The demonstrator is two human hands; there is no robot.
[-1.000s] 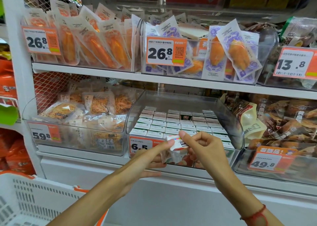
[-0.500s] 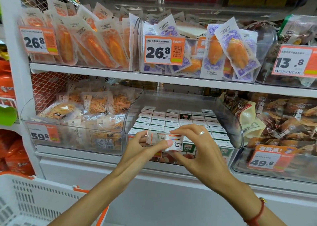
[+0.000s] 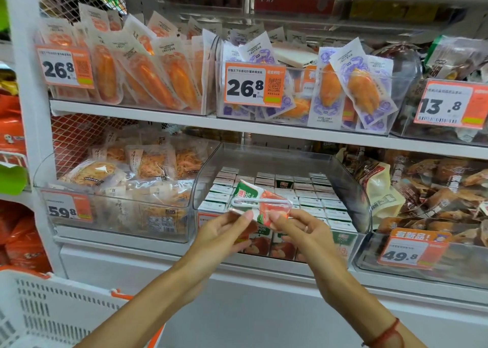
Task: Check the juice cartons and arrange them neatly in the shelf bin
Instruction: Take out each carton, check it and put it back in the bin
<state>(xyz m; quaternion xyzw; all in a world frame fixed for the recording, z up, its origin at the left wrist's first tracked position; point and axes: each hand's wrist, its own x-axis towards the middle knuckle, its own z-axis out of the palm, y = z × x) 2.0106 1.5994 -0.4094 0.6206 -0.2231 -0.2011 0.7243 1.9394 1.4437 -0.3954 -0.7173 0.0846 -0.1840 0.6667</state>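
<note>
Both hands' fingers pinch one glossy boxy juice carton (image 3: 257,202), tilted, straw taped across; clear plastic bin (image 3: 351,189) behind.

Orange-and-white price tags clipped to the clear plastic shelf bins read "26.8" on the upper left tag (image 3: 64,66), "26.8" on the upper middle tag (image 3: 254,85), "13.8" on the upper right tag (image 3: 453,105), "59.8" on the lower left tag (image 3: 66,207) and "49.8" on the lower right tag (image 3: 412,250). A green carton top (image 3: 284,184) among the white-topped juice cartons in the middle bin shows "100%". The smaller print on every tag is too fine to read.
</note>
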